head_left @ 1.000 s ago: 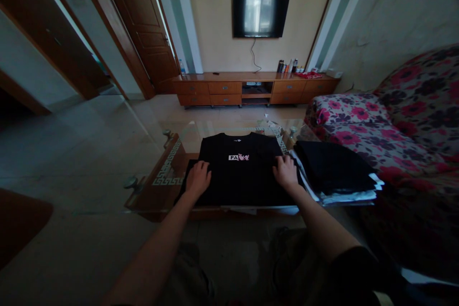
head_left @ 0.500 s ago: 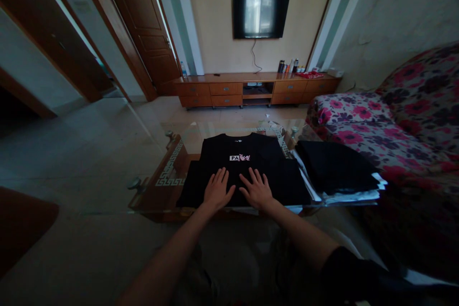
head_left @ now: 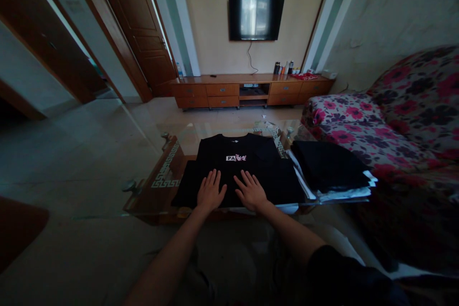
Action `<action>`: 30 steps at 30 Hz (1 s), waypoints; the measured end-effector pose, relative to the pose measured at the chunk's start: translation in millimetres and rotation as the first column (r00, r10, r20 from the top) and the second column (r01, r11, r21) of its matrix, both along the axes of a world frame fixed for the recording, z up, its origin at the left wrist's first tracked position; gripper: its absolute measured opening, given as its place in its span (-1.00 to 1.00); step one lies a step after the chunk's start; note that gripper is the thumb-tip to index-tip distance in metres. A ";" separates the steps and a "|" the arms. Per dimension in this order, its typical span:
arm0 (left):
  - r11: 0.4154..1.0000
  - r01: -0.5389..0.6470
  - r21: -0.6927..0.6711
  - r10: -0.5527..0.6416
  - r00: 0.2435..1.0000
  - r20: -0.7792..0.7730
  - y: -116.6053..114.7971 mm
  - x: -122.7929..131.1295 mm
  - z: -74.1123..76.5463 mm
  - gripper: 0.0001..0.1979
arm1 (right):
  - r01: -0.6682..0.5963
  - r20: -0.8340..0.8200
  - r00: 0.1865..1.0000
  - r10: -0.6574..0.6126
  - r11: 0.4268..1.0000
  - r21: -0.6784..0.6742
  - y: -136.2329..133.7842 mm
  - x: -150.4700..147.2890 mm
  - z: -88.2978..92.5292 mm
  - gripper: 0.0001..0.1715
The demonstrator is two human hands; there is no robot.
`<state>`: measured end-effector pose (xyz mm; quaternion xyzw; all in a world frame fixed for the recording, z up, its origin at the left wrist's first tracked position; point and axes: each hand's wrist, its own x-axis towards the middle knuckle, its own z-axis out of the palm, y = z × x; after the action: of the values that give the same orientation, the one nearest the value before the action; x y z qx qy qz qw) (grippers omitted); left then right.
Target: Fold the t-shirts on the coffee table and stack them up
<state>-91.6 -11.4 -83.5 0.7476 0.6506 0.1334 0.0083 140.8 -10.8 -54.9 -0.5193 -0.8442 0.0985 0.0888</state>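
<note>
A black T-shirt (head_left: 215, 151) lies on the glass coffee table, its neckline at the far side and a small white-and-pink print on its chest. Its near part is folded up into a wider band in front of me. My left hand (head_left: 211, 191) rests flat on that near part, fingers stretched out, left of the print. My right hand (head_left: 251, 192) lies likewise on the cloth, a little to the right, fingers spread. Neither hand grips anything. Right of the T-shirt is a stack of folded clothes (head_left: 328, 165), black on top with white ones below.
The glass coffee table (head_left: 107, 203) has transparent edges reaching left past its wooden base. A floral sofa (head_left: 358, 110) stands on the right. Against the far wall is a low wooden cabinet (head_left: 222, 90) with bottles on it, below a television (head_left: 256, 18).
Both flat hands have slid slightly toward me and a touch left over the T-shirt. The whole view has shifted a little, and the clothes lie as before.
</note>
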 end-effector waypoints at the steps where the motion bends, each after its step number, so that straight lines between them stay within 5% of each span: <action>1: 1.000 -0.018 -0.009 0.018 1.000 0.003 0.0 -6.9 0.6 -0.27 | 0.023 0.010 1.000 -0.023 1.000 0.000 1.8 10.1 -1.4 -0.25; 11: 0.977 -0.211 -0.041 0.211 0.977 -0.009 -7.3 -79.4 1.5 -0.17 | 0.395 0.116 0.911 -0.397 0.918 0.042 29.7 138.5 -13.5 -0.14; 22: 0.942 -0.329 -0.067 0.328 0.944 -0.030 -19.7 -83.6 11.8 -0.21 | 0.400 0.089 0.914 -0.396 0.916 -0.034 36.1 170.4 -18.6 -0.01; 26: 0.937 -0.348 -0.030 0.347 0.937 -0.031 -5.1 -91.9 18.5 -0.34 | 0.438 0.021 0.899 -0.437 0.899 -0.010 48.4 175.1 -11.2 -0.15; 30: 0.929 -0.370 -0.015 0.370 0.929 0.027 23.8 -113.4 22.4 -0.42 | 0.577 -0.094 0.816 -0.570 0.814 0.072 69.7 169.5 -0.2 -0.29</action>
<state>-205.0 12.4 -61.0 0.6097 0.7801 0.1403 -0.0039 310.3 58.9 -55.1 -0.7410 -0.6487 0.0438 0.1679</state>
